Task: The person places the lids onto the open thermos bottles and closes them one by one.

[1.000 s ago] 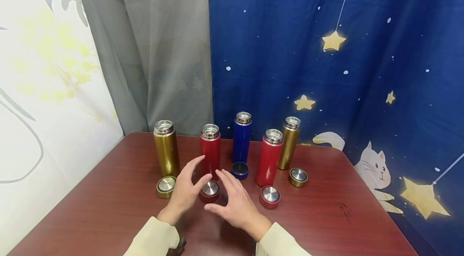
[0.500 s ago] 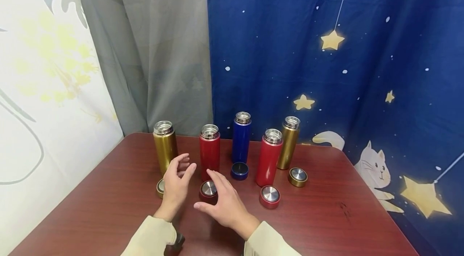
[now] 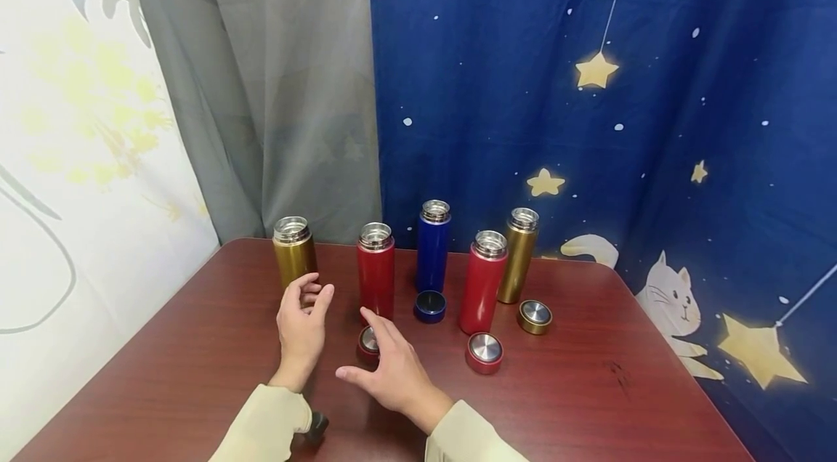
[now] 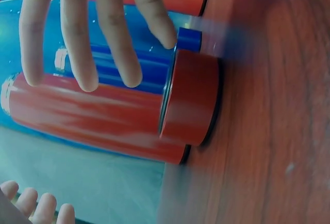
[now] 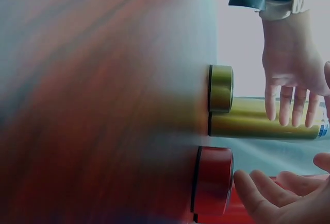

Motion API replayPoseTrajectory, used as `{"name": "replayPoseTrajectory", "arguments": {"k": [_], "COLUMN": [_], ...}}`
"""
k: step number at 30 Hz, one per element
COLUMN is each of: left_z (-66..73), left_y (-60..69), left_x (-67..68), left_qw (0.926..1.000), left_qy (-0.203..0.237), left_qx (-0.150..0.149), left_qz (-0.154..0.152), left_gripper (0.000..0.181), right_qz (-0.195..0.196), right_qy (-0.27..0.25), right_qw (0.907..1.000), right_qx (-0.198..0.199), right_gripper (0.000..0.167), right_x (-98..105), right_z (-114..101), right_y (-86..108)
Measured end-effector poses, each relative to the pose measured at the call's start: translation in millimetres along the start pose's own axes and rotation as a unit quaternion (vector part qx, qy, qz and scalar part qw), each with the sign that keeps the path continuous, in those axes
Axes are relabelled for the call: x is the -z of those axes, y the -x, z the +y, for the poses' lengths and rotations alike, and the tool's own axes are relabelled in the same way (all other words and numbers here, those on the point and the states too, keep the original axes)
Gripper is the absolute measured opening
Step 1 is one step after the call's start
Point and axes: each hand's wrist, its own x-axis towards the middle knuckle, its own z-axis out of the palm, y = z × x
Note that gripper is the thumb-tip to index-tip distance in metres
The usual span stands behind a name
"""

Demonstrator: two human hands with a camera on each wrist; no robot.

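Five-bottle row aside, the nearest bottle to my left hand [image 3: 301, 331] is a gold vacuum flask [image 3: 294, 251], standing uncapped behind it. Its gold lid [image 5: 221, 89] is hidden in the head view but shows in the right wrist view. My left hand hovers with loosely bent fingers and holds nothing. My right hand [image 3: 395, 371] is held over the table with thumb and fingers apart, also holding nothing. It partly covers a red lid [image 3: 368, 343], which lies before an uncapped red flask [image 3: 376, 277]. The right hand's fingers [image 4: 124, 54] cross the left wrist view.
An uncapped blue flask [image 3: 432, 251] stands behind its blue lid [image 3: 429, 307]. To the right are another red flask [image 3: 482, 288] with a red lid [image 3: 484, 353] and a gold flask [image 3: 519, 258] with a gold lid [image 3: 535, 317]. Curtains [image 3: 490, 84] hang behind the table [image 3: 575, 404].
Both hands have shifted left. My left hand has moved in front of the left gold flask and now covers its lid; the flasks and lids stay in place.
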Motion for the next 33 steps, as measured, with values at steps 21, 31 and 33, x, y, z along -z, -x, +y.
{"name": "replayPoseTrajectory", "arguments": {"k": [21,31,33], "left_z": [-18.9,-27.7,-29.6], "left_y": [-22.3,-28.9,-30.1], "left_x": [11.8,13.4,14.8], "left_qw": [0.9952,0.9913,0.9904], "left_qy": [-0.021,-0.068,-0.074], "left_qx": [0.055,0.062,0.068], "left_qz": [0.078,0.094,0.095], "left_gripper": [0.048,0.053,0.054], "right_qz": [-0.055,-0.068,-0.07], "right_qy": [-0.042,-0.041,-0.031], "right_qw": [0.9941,0.9917,0.9924], "right_qx": [-0.084,-0.101,-0.097], "right_gripper": [0.086,0.086,0.086], "right_x": [-21.3,-32.2,-35.6], "right_z": [-11.7,-14.5,-16.2], "right_y": [-14.5,-26.6,-30.0]}}
